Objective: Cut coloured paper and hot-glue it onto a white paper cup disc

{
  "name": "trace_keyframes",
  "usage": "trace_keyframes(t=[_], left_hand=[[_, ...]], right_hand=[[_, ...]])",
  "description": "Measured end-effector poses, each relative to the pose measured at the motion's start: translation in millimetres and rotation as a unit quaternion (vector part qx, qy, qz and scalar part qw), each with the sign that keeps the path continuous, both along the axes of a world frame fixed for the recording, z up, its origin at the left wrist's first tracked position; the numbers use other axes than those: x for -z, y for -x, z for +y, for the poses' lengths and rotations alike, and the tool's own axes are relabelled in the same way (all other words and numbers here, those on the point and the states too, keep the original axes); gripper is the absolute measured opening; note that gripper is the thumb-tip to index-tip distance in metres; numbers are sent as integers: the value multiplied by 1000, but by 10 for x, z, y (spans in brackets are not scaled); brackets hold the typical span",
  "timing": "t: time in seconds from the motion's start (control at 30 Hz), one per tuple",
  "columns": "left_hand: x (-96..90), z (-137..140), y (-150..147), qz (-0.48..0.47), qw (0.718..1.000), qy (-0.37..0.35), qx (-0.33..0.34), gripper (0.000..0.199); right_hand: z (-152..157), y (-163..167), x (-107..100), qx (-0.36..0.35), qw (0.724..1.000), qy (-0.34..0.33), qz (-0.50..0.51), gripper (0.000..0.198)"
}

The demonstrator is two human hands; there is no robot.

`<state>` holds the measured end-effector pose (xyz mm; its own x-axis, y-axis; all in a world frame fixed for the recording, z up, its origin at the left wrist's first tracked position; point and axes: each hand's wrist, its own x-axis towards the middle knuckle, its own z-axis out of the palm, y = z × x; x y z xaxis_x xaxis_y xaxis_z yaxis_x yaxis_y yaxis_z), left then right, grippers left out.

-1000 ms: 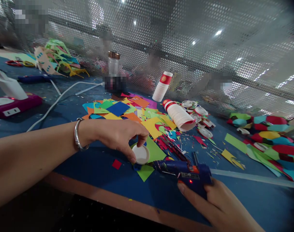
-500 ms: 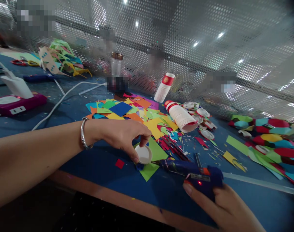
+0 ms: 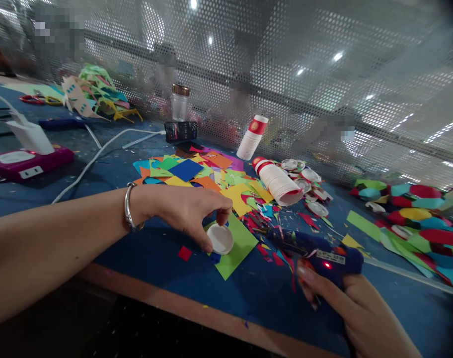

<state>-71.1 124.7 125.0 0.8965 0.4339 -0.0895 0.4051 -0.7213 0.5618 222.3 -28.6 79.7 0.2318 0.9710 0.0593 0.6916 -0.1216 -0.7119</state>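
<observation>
My left hand (image 3: 191, 211) pinches the rim of a shallow white paper-cup base (image 3: 220, 239) between thumb and fingers. The cup base rests on a light green paper sheet (image 3: 241, 243) near the table's front. My right hand (image 3: 355, 303) is wrapped round the handle of a blue hot glue gun (image 3: 316, 251), whose red light is lit. Its nozzle points left and stands a short way right of the cup base, apart from it. A small red paper square (image 3: 185, 253) lies below my left hand.
Coloured paper scraps (image 3: 187, 169) spread behind my hands. Stacked paper cups (image 3: 278, 183) lie on their side; another stack (image 3: 252, 137) stands tilted behind. A phone (image 3: 181, 131), a jar (image 3: 180, 103) and a purple power strip (image 3: 33, 161) with a white cable are farther back and left.
My right hand has drawn the glue gun to the right, and its nozzle has left the edge of the cup base. My left hand keeps its hold, nearly still.
</observation>
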Motion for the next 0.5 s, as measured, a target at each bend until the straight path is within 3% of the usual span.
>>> trace_keyframes(t=[0.2,0.4,0.5], left_hand=[[-26,-101,43,-12,998,-35,-55,54],[266,-574,37,-26,965,-186,-182,74],[371,-705,86,-6,960,-188,-209,86]], right_hand=[[-19,-93,107,-12,992,-10,122,47],[-18,-128,126,6,988,-28,154,46],[4,-108,114,-1,989,-42,142,47]])
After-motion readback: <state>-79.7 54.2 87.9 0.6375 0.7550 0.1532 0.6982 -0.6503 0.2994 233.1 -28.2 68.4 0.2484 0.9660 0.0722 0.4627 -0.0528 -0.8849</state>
